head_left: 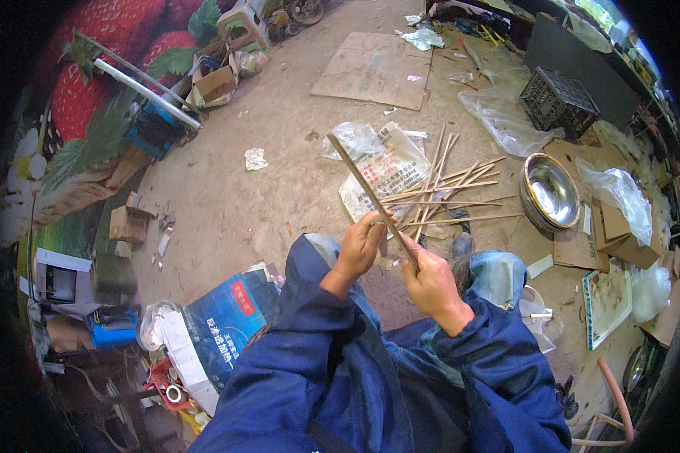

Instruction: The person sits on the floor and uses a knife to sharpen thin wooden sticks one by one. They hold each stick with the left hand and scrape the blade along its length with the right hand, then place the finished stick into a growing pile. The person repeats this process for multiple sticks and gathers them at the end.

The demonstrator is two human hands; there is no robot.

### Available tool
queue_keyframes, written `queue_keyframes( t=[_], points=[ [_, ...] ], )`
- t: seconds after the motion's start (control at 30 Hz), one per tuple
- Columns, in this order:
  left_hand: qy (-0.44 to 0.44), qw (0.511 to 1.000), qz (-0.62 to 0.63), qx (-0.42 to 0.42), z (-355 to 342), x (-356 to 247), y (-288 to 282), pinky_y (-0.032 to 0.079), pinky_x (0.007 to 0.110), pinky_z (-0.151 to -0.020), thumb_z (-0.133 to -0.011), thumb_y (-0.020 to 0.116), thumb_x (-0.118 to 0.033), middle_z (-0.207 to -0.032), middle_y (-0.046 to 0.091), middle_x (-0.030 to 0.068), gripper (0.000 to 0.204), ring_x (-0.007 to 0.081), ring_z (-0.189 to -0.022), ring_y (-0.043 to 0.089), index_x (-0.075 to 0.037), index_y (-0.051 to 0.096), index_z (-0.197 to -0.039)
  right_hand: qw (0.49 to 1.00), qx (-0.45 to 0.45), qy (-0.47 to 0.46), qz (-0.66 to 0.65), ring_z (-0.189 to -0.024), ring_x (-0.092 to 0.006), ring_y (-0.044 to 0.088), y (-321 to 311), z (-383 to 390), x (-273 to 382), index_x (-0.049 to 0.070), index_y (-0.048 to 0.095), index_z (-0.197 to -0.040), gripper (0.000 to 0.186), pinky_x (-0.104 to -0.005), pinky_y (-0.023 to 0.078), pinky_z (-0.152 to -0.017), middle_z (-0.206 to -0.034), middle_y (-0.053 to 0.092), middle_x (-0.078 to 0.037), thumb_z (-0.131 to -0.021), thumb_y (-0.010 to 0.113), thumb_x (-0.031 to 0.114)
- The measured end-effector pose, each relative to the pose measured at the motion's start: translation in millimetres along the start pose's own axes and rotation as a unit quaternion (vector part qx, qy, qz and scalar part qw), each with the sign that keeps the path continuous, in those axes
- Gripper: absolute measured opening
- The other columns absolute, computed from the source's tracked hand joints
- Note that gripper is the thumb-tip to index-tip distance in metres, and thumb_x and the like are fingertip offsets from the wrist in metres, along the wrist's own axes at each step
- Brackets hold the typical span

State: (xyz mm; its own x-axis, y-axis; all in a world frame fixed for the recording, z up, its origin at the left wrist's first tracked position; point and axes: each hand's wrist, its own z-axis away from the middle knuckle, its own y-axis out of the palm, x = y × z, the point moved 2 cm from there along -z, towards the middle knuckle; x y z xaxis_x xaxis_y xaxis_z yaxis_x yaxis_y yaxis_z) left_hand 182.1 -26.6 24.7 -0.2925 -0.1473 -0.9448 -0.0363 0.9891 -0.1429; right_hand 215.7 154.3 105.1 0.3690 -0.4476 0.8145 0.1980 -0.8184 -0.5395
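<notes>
toward eleven o'clock slants a slender brown stick point(364, 186), my right hand point(433, 283) wrapped round its near end, my left hand point(361, 248) pinching it just above; likely light and stiff, best held low.

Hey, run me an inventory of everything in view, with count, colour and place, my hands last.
long stick: one, brown, held in both hands
thin sticks: over ten, tan, loose pile on the floor ahead
printed sack: one, whitish, partly under the pile
cardboard sheet: one, brown, floor, far ahead
crate: one, black, upper right
metal basins: stacked, count unclear, silver, right of the pile
stool: one, pale, upper left
printed package: one, mainly blue, lower left
edge clutter: many pieces, mixed colours, partly too unclear to name
sleeves: two, dark blue, lower edge
left hand: one, on the stick's middle
right hand: one, gripping its near end
</notes>
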Motion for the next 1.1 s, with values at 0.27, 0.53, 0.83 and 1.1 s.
queue_keyframes(
  t=[0.27,0.53,0.83,1.1],
  points=[
    [-0.071,0.994,0.078,0.025,3.8,5.9,4.5,0.05,0.032,-0.092,-0.107,0.047,-0.026,-0.116,0.068,0.0127,0.038,0.0201,-0.109,0.063,0.002,0.056,-0.13,0.998,0.025,0.021,0.058,-0.101,-0.0412,0.065,2.5,5.1,-2.4,0.001,0.058,-0.132,0.043,-0.0447,0.054,-0.084,-0.112,0.067,-0.025,-0.089,0.057,0.003],
    [-0.044,0.997,0.053,0.032,7.0,11.4,3.5,0.05,0.033,-0.092,-0.105,0.049,-0.028,-0.116,0.068,0.0135,0.039,0.0211,-0.109,0.063,0.002,0.058,-0.13,0.987,0.029,0.008,0.155,-0.067,-0.0409,0.066,-0.3,13.0,2.2,0.017,0.051,-0.143,0.059,-0.0501,0.055,-0.061,-0.089,0.064,-0.018,-0.084,0.06,0.013],
    [-0.049,0.998,0.028,0.021,7.2,10.0,3.9,0.052,0.031,-0.084,-0.105,0.05,-0.037,-0.108,0.07,0.0113,0.045,0.0183,-0.098,0.066,-0.002,0.06,-0.131,0.998,0.006,-0.007,0.062,-0.072,-0.0416,0.066,2.6,15.1,-4.4,0.015,0.051,-0.143,0.06,-0.0514,0.055,-0.064,-0.092,0.065,-0.019,-0.084,0.061,0.012],
    [-0.033,0.997,0.063,0.014,10.6,4.3,6.0,0.049,0.028,-0.079,-0.104,0.054,-0.035,-0.108,0.066,0.0053,0.046,0.0121,-0.09,0.059,-0.001,0.058,-0.134,0.996,0.025,-0.005,0.083,-0.072,-0.0415,0.066,1.4,17.4,-3.1,0.016,0.05,-0.144,0.06,-0.05,0.056,-0.063,-0.096,0.065,-0.019,-0.085,0.061,0.012]
  ],
)
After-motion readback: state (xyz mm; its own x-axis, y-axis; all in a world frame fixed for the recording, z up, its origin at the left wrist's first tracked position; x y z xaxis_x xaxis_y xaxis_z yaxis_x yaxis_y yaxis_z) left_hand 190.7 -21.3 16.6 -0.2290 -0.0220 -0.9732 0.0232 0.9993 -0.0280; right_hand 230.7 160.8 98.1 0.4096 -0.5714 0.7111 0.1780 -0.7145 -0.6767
